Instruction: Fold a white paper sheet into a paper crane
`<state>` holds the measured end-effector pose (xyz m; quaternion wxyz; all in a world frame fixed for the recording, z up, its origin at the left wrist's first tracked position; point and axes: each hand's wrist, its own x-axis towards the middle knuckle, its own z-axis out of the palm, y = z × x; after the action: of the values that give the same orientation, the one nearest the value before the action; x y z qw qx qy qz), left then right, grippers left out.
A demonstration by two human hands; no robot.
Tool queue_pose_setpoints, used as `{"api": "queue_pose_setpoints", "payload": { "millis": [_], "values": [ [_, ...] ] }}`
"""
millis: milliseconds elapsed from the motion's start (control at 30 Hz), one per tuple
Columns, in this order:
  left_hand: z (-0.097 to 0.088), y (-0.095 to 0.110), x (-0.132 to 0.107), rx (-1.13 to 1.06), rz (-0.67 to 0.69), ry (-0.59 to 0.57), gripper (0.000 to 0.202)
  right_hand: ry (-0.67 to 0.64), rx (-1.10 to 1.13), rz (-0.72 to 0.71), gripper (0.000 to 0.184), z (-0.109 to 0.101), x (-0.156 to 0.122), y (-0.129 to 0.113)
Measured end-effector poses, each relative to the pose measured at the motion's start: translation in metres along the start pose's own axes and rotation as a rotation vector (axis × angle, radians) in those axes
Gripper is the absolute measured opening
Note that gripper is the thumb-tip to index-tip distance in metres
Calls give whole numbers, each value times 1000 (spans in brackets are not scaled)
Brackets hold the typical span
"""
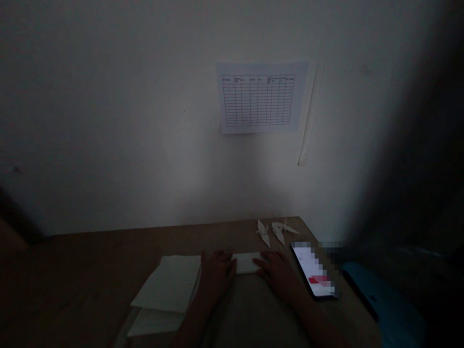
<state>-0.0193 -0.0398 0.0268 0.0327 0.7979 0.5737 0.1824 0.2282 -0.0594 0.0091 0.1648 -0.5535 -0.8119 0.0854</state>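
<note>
A folded white sheet of paper forms a narrow strip flat on the table between my hands. My left hand holds its left end, thumb and fingers bent against it. At the opposite end, my right hand grips the strip with its fingertips. The finer creases are too dark to make out. Just beyond my right hand sit several folded paper cranes, among them a left one and a middle one.
Loose lined sheets lie by my left forearm. A lit phone rests right of my right hand, near the edge of the brown table. Behind stands a white wall with a printed table. A blue object is beyond the right edge.
</note>
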Motion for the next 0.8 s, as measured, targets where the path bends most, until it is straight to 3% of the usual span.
{"api": "queue_pose_setpoints", "payload": {
  "millis": [367, 533, 800],
  "values": [
    [5, -2, 1, 7, -8, -3, 29, 3, -11, -5, 41, 6, 1, 3],
    [10, -1, 1, 3, -58, 24, 20, 34, -23, -1, 39, 10, 2, 4],
    [10, 6, -2, 62, -14, -8, 22, 51, 4, 11, 37, 9, 2, 0]
  ]
}}
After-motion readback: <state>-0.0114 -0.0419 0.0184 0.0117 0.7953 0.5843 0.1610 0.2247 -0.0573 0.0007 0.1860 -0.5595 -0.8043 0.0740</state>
